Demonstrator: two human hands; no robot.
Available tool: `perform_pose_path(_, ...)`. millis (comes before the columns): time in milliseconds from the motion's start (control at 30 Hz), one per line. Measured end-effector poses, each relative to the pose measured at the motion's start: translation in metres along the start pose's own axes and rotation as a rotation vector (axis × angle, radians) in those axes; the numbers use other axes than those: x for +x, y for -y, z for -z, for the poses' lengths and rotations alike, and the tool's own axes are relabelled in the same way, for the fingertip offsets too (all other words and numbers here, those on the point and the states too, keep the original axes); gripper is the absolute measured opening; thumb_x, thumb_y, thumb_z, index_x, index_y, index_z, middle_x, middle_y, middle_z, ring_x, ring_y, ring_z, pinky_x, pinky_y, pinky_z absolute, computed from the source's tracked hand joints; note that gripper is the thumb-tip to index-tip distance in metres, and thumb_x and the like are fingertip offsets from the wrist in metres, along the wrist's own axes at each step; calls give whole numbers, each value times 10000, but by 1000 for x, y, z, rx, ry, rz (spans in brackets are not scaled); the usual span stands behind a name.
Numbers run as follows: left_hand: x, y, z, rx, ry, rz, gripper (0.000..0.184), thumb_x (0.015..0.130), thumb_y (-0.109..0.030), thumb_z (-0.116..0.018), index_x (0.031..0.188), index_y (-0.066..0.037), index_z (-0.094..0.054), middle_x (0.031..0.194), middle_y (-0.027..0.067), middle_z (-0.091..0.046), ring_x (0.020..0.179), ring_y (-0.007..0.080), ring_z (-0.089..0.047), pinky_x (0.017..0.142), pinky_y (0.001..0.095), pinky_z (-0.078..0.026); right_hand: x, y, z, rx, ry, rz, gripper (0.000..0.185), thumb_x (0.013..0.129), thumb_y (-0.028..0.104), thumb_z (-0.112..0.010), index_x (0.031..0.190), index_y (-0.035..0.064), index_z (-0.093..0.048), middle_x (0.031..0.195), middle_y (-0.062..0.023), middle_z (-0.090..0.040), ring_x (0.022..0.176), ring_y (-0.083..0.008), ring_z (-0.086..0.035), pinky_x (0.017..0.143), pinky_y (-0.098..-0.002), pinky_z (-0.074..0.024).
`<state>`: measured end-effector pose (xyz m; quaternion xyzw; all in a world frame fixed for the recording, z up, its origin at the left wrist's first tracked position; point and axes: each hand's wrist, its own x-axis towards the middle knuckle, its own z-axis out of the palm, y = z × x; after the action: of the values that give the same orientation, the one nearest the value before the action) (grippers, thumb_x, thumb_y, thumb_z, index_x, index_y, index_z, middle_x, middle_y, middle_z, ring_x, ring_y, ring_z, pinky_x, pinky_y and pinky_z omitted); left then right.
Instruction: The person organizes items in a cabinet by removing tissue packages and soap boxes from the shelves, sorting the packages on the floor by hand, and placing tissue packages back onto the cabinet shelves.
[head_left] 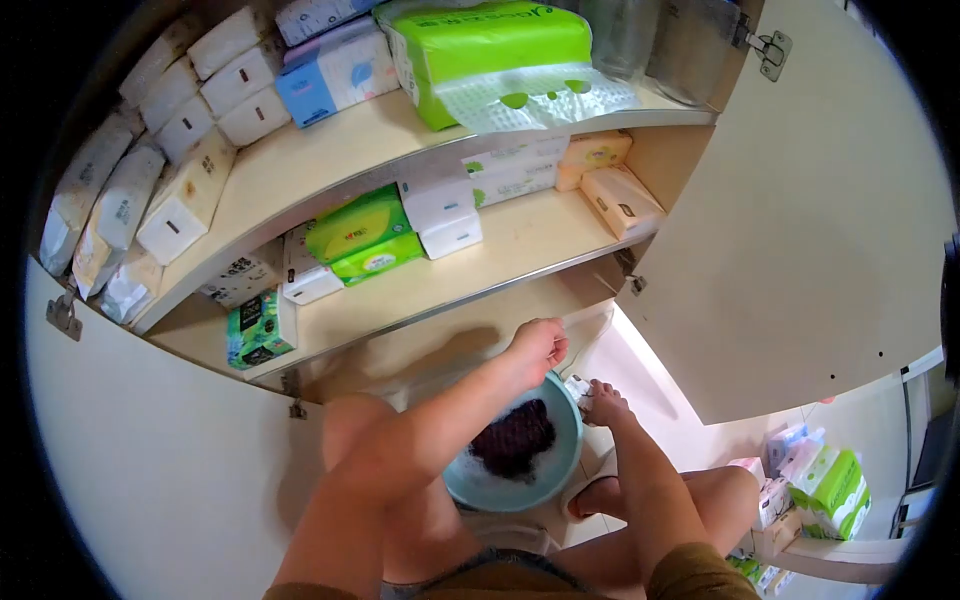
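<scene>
A light blue basin (572, 440) stands low between my legs, with a dark, wet cloth (513, 438) lying in sudsy water inside it. Over the basin's far rim my left hand (540, 345) is closed, its fingers curled in; whatever they may hold is hidden. To the right of the rim, my right hand (606, 403) grips a small white object with dark marks (578, 390). My fingers cover part of that object, so its kind does not show.
An open cupboard rises ahead, its upper shelf (330, 160) and lower shelf (390, 290) carrying tissue packs, including a large green one (500, 45). Cupboard doors flank me left (170, 440) and right (800, 230). More packs (830, 490) appear at lower right.
</scene>
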<state>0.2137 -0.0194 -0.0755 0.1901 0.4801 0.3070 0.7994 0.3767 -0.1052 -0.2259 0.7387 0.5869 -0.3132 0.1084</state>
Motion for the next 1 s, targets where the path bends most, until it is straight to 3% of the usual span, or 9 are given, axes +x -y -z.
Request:
perform_pose_path(100, -2, -1, 3, 21, -7, -1, 235, 695, -27, -497, 924, -65, -458, 823, 47, -456, 752, 152, -456, 628, 254, -403, 3, 0, -2, -7, -1, -39, 602, 597, 305, -614, 1093, 91, -348, 1056, -128, -473, 939, -273, -498, 758, -366, -418)
perform_pose_path(400, -20, -15, 22, 48, -20, -51, 144, 702, -64, -499, 843, -81, -475, 783, 31, -457, 713, 143, -459, 589, 261, -401, -22, 18, 38, 91, -210, -159, 523, 608, 298, -618, 1042, 80, -424, 1031, -110, -478, 953, -270, -455, 762, -371, -413)
perform_pose_path(500, -32, -22, 36, 45, -23, -88, 92, 702, -81, -499, 792, -85, -479, 746, 25, -456, 664, 132, -461, 551, 265, -402, -39, 23, 51, 252, -597, -3, 560, 564, 216, -626, 1055, 60, -407, 975, -112, -473, 898, -287, -444, 755, -370, -404)
perform_pose_path(533, -36, -25, 42, 45, -22, -92, 93, 700, -81, -501, 791, -84, -482, 744, 25, -456, 661, 133, -461, 550, 269, -404, -40, 24, 52, 248, -606, -1, 560, 564, 216, -626, 1055, 60, -407, 975, -112, -473, 898, -287, -444, 755, -370, -404)
perform_pose_path(600, -42, -29, 55, 38, 0, -97, 101, 698, -81, -498, 798, -82, -479, 756, 29, -451, 683, 140, -462, 570, 274, -412, -47, 27, 57, 372, -829, 205, 546, 546, 166, -616, 1040, 53, -412, 958, -120, -462, 903, -286, -425, 760, -376, -389)
perform_pose_path(767, -58, -34, 82, 113, 59, -99, 228, 720, -165, -530, 925, -89, -467, 888, 58, -467, 825, 176, -468, 691, 309, -417, -64, 57, 80, 374, -989, 581, 493, 522, 27, -575, 988, 46, -417, 1017, -144, -408, 966, -306, -387, 815, -354, -359)
perform_pose_path(833, -70, -38, 83, 178, 28, -52, 395, 761, -275, -525, 1081, -86, -392, 1050, 91, -453, 980, 232, -426, 830, 364, -353, -72, 78, 90, 395, -1007, 731, 526, 506, -6, -593, 1000, 62, -424, 1027, -141, -398, 970, -314, -386, 822, -355, -356)
perform_pose_path(967, -102, -48, 85, 156, 60, 18, 450, 778, -337, -497, 1137, -102, -360, 1118, 84, -427, 1030, 222, -405, 853, 392, -329, -84, 121, 107, 347, -1059, 954, 499, 502, -36, -591, 966, 89, -458, 1055, -144, -379, 984, -331, -382, 818, -363, -361)
perform_pose_path(1000, -109, -50, 88, 113, 178, -5, 447, 777, -313, -503, 1141, -98, -358, 1115, 81, -434, 1024, 212, -414, 849, 390, -335, -86, 130, 110, 335, -1047, 990, 499, 501, -38, -587, 965, 96, -460, 1059, -145, -376, 994, -335, -375, 825, -367, -355)
